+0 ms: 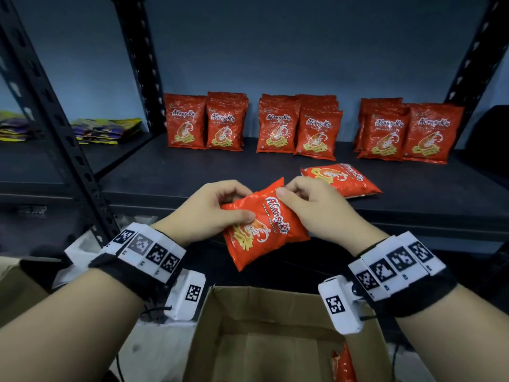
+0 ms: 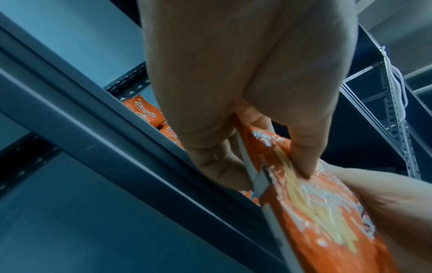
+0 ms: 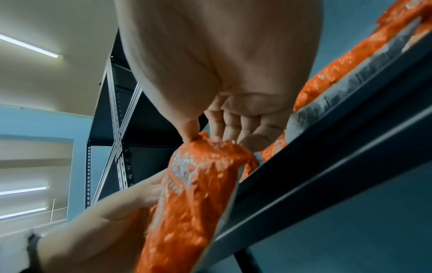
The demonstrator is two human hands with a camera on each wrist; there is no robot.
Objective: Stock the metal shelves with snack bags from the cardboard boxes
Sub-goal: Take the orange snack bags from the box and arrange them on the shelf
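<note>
Dark metal shelf (image 1: 192, 172) against blue wall (image 1: 303, 51), red snack bags (image 1: 300, 128) upright.

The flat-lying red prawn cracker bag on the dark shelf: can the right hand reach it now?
Probably not yet: the right hand is close, but it pinches the held red bag; the lying bag is otherwise unobstructed.

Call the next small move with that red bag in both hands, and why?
Probably carry the held bag forward and stand it in the upright rows. Left hand and right hand both pinch it short of the shelf; one bag lies flat there.
</note>
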